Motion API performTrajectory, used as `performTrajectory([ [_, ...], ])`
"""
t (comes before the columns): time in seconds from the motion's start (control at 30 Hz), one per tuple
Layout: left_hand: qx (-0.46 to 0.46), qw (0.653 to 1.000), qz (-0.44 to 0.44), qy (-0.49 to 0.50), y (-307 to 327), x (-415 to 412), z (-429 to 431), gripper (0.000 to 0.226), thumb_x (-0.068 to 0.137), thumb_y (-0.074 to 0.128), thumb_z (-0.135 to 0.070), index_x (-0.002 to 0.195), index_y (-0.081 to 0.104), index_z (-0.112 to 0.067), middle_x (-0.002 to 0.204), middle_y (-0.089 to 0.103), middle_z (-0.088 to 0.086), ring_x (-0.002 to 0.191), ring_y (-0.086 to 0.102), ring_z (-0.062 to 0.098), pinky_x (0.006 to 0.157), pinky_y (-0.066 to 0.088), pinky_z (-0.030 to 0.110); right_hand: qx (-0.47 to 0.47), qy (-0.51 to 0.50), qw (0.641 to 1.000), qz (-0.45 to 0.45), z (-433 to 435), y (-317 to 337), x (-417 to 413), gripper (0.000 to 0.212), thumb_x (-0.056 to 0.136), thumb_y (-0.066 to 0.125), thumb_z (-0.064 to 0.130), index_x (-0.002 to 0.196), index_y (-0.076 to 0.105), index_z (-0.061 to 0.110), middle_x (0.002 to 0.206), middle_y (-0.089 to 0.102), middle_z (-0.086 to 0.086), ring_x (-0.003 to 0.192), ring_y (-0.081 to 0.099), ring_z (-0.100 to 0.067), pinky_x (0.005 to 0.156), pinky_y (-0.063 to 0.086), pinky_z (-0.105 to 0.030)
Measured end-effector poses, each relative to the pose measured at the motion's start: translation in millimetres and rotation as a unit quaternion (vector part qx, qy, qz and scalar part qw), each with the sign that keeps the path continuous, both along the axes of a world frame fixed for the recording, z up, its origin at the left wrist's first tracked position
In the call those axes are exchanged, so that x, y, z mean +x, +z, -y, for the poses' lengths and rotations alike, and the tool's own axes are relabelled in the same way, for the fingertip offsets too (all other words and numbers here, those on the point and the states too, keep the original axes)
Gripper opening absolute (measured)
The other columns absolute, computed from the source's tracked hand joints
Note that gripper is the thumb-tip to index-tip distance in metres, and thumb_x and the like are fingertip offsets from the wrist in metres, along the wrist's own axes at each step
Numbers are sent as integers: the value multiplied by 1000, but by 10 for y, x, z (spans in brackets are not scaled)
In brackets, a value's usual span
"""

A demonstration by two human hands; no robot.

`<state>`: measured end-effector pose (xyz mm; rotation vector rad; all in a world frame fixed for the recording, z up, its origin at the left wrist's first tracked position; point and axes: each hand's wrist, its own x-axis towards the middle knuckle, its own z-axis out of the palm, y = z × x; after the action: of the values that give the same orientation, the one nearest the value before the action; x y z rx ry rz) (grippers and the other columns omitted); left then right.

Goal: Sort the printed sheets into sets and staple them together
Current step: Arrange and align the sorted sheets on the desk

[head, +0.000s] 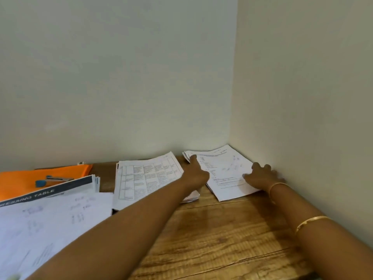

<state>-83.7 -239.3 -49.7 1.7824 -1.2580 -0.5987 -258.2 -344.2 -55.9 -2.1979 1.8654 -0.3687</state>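
Observation:
A stack of printed sheets lies in the far right corner of the wooden table. My left hand rests on its left edge, one finger stretched toward the top left corner. My right hand presses flat on the stack's right side, next to the wall. A second pile with a printed table grid lies left of it, partly under my left forearm. A blue and silver stapler sits on an orange folder at far left.
More sheets lie at the left: a pile with a dark "TABLE" header strip and a handwritten page in front. Walls close in the table at the back and on the right. Bare wood shows between my forearms.

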Motion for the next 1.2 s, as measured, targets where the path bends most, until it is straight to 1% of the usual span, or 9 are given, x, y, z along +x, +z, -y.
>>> performTrajectory([
  [0.13,18,991,-100,86,-91,-196,319,90,84,63,-12,149,2,-16,144,40,10,122,48,27,96,46,33,42,11,999,-9,57,-165,-29,73,87,44,60,145,22,21,149,19,-15,136,23,-38,110,27,-51],
  [0.3,-38,943,-300,141,-122,-175,458,50,82,66,-4,128,48,-4,123,61,12,105,61,24,86,53,32,40,21,999,-6,71,-256,5,71,88,38,62,145,21,22,148,22,-17,135,24,-39,109,29,-49],
  [0.37,-6,935,-337,114,-89,-201,443,40,86,62,0,124,52,-3,121,62,13,105,61,25,87,53,33,36,28,999,-14,75,-277,13,69,89,35,62,144,23,22,148,23,-17,136,24,-38,109,28,-49],
  [0.53,38,964,-236,119,-21,-276,401,36,93,51,-1,127,43,-6,127,55,12,99,59,24,69,53,32,15,36,998,-46,-2,-260,5,68,90,28,66,144,25,25,152,22,-11,139,24,-33,109,23,-55],
  [0.67,-5,979,-161,126,9,-217,324,36,93,49,-8,126,35,-14,126,52,8,100,56,21,81,53,36,0,34,999,-10,-5,-222,92,67,91,30,63,143,27,20,150,28,-14,136,31,-35,111,15,-61],
  [0.8,-59,979,-141,133,125,-93,147,40,94,46,-3,130,31,-11,129,50,8,96,47,18,77,44,29,-14,37,971,236,11,-78,154,61,90,50,49,135,32,12,134,45,-15,120,47,-35,102,38,-48],
  [0.93,-86,978,-119,148,199,63,-49,44,93,44,2,133,30,-10,130,50,8,96,47,19,81,44,31,131,55,811,568,-15,305,155,61,86,63,29,133,35,4,121,56,-14,103,59,-31,83,51,-38],
  [1.07,-139,978,-91,128,293,96,-202,38,94,45,1,128,35,-13,124,53,4,95,49,18,77,45,29,61,72,829,552,-104,683,128,25,88,55,6,111,60,-2,107,64,-18,89,60,-30,83,50,-40],
  [1.2,-202,972,-65,97,460,3,-313,36,95,46,0,127,37,-12,119,52,3,95,49,15,72,46,25,-39,80,830,550,-257,899,6,15,89,51,2,99,59,9,103,62,-15,87,57,-28,88,49,-42],
])
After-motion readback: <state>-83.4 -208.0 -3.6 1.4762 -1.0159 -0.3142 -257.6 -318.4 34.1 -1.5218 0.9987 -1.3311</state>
